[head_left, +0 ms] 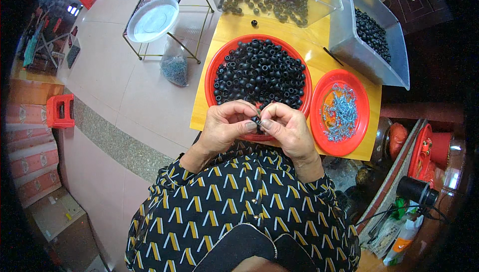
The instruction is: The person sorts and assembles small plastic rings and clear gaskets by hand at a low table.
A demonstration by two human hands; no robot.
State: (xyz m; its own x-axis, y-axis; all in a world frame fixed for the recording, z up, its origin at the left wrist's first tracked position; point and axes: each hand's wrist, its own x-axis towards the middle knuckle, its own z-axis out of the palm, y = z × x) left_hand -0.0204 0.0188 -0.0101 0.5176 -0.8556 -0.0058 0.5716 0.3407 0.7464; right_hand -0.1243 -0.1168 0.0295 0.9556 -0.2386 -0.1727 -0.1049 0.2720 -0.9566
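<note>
Just beyond the fingers, a large red plate (219,62) heaped with black beads (259,72) is seen on the yellow table (229,27), and a smaller red plate (359,87) of silver screws (339,112) is placed to the right of them. A small black bead (257,120) is pinched between the closed fingertips of the left hand (224,125) and the right hand (287,127), above the near rim of the large plate; its axis cannot be told, being mostly covered by the fingers.

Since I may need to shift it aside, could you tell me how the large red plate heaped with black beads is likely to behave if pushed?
The large red plate probably slides easily, since the yellow table looks smooth. Its heap of black beads is round and piled near the shallow rim, so a jolt may send some rolling; one stray bead already lies loose. Both hands work over its near edge.
</note>
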